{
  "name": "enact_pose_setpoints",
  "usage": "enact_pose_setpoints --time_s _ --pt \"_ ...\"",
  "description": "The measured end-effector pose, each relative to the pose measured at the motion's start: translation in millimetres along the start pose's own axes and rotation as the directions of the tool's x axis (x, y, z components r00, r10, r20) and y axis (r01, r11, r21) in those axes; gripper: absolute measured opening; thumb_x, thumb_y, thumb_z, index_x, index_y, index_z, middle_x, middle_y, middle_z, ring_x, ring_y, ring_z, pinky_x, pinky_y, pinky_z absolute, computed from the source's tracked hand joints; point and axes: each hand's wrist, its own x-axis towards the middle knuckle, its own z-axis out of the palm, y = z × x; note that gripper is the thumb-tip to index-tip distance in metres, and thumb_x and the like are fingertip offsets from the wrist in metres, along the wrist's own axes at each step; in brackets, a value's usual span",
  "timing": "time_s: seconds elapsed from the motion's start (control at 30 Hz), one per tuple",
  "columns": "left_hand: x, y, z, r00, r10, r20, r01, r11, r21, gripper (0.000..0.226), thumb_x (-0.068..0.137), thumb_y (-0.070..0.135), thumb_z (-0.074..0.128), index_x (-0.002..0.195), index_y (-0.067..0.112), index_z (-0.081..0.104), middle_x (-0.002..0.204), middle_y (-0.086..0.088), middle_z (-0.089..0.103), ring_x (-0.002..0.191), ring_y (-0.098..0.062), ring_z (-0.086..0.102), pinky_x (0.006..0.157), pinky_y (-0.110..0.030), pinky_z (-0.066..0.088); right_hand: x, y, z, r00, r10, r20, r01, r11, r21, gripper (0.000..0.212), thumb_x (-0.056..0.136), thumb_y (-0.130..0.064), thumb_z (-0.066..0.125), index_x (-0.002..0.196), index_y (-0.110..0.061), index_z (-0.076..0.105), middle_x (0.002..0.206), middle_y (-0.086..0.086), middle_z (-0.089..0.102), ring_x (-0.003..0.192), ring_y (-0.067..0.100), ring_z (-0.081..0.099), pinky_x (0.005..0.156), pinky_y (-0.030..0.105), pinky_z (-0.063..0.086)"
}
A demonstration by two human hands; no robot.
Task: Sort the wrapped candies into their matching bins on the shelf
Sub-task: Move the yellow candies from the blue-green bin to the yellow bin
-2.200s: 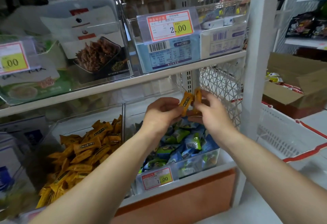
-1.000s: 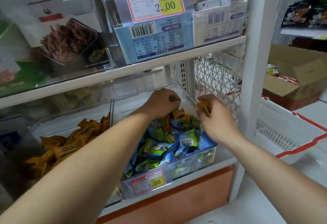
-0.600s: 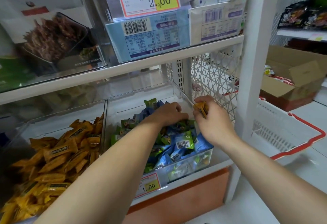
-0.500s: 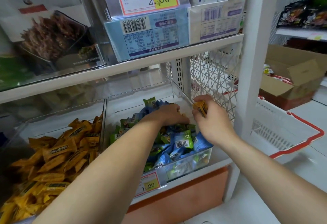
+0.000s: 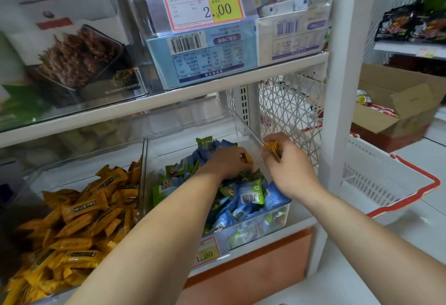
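Left hand [image 5: 226, 162] reaching into clear plastic bin of blue and green wrapped candies [image 5: 255, 230] at right end of lower shelf. Its fingertips are pinching stray orange wrapped candy [image 5: 246, 158], pulling out a misfit. Right hand [image 5: 289, 167] hovering just beside, fingers curling round small bunch of orange wrapped candies [image 5: 272, 148]. Likely pooling them for one trip to clear plastic bin of orange candies [image 5: 60, 172] at left.

A: What sort of place is this?
B: A small shop; a printed price tag [image 5: 205, 4] reading 2.00 sits at the top centre, another price label [image 5: 207, 253] at the bottom centre
A: Anything besides the tags?
B: White shelving [image 5: 169, 98] with barcoded boxes [image 5: 200, 63]; clear bins [image 5: 173, 145] heaped with wrapped candies [image 5: 79, 210] at lower left; a white shopping basket [image 5: 376, 177] with a red rim at right; an open cardboard carton [image 5: 410, 121] of packets behind it
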Motion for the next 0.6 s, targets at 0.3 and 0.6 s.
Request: enact_pose_setpoints --time_s 0.3,0.6 --pt "-28.6 1.1 -38.7 0.98 -0.009 -0.2 -0.131 0.724 -0.677 0.017 0.091 0.02 0.071 0.099 0.005 0.072 0.089 -0.001 0.078 0.079 -0.017 0.075 0.066 -0.019 0.055 0.4 2.5 -2.4 1.0 -0.02 0.008 0.02 0.999 -0.025 0.03 0.095 -0.03 0.058 0.124 -0.033 0.052 0.107 -0.009 0.061 0.091 0.013 0.055 0.075 0.029 0.042" --pt "-117.1 -1.5 -83.3 0.968 -0.031 -0.25 -0.174 0.634 -0.753 0.013 0.091 0.033 0.067 0.094 0.024 0.075 0.098 0.006 0.077 0.078 -0.012 0.074 0.057 -0.012 0.049 -10.0 -56.5 -16.0 0.987 -0.155 -0.044 0.154 0.988 -0.022 0.042 0.083 -0.029 0.051 0.125 -0.031 0.052 0.109 -0.012 0.058 0.095 0.008 0.053 0.075 0.027 0.041"
